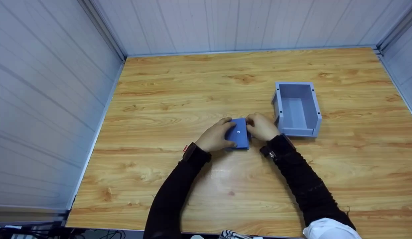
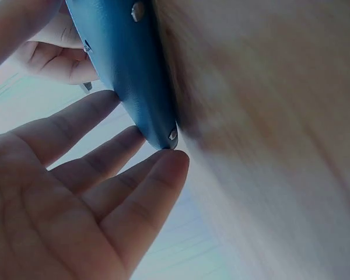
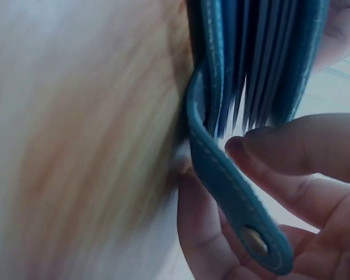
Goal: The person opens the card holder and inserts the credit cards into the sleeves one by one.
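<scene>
A blue card holder (image 1: 238, 134) lies on the wooden table, its cover up with a small pale mark on it. My left hand (image 1: 214, 136) holds it from the left, the thumb at the near edge and the fingers toward the far edge. In the left wrist view, several fingertips touch the rounded blue spine (image 2: 125, 70), which bears metal studs. At the other side my right hand (image 1: 263, 126) has its fingers curled about the strap (image 3: 227, 181), which carries a metal snap (image 3: 255, 239). Thin leaves (image 3: 256, 76) show between the covers, close to the right thumb.
Right of the hands stands a grey plastic bin (image 1: 300, 132) with a low front wall. Pale panels (image 1: 206, 26) border the wooden tabletop (image 1: 153, 186) at the back and sides. Dark cables (image 1: 113, 234) hang below the near left edge.
</scene>
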`<state>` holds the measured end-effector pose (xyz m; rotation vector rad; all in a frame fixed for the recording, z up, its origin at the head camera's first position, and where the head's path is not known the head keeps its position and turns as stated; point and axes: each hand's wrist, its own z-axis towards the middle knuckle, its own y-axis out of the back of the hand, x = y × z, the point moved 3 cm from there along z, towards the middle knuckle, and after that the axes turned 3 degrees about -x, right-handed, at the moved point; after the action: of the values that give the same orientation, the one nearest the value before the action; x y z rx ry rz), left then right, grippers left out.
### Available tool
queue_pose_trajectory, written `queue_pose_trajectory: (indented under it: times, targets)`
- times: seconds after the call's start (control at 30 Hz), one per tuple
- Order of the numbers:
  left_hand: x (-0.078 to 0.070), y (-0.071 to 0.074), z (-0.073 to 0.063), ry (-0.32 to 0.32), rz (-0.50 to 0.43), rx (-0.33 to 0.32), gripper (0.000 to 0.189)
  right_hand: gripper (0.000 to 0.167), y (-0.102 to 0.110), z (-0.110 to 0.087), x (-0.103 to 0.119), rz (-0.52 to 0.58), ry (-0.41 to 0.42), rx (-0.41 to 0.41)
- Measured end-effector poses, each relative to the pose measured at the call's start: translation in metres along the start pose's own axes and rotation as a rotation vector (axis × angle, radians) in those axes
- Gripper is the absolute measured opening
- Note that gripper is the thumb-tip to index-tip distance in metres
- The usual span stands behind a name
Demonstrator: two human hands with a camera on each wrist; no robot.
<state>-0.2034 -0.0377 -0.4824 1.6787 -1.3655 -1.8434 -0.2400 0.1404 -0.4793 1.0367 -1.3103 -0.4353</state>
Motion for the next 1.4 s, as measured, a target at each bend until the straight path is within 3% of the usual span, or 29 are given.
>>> queue_pose_trajectory:
  times: [0.33,0.6,0.8,1.03,1.4]
  targets:
    - [-0.001,-0.004,0.0,0.02,0.064,0.011,0.079,0.028,0.003,-0.009,0.0,-0.021,-0.038,-0.039]
    - [-0.002,-0.004,0.0,0.013,0.086,0.005,0.078,0.024,0.005,-0.015,-0.004,-0.084,0.023,-0.043]
    - [-0.003,-0.004,0.0,0.005,0.091,0.015,0.08,0.023,0.008,-0.019,-0.009,-0.048,0.053,-0.013]
    - [-0.003,-0.005,-0.002,0.001,0.056,0.021,0.08,0.023,0.01,-0.021,-0.01,0.012,0.019,0.037]
    - [-0.002,-0.006,0.0,0.01,0.004,0.033,0.081,0.021,0.01,-0.019,-0.005,0.095,0.041,0.046]
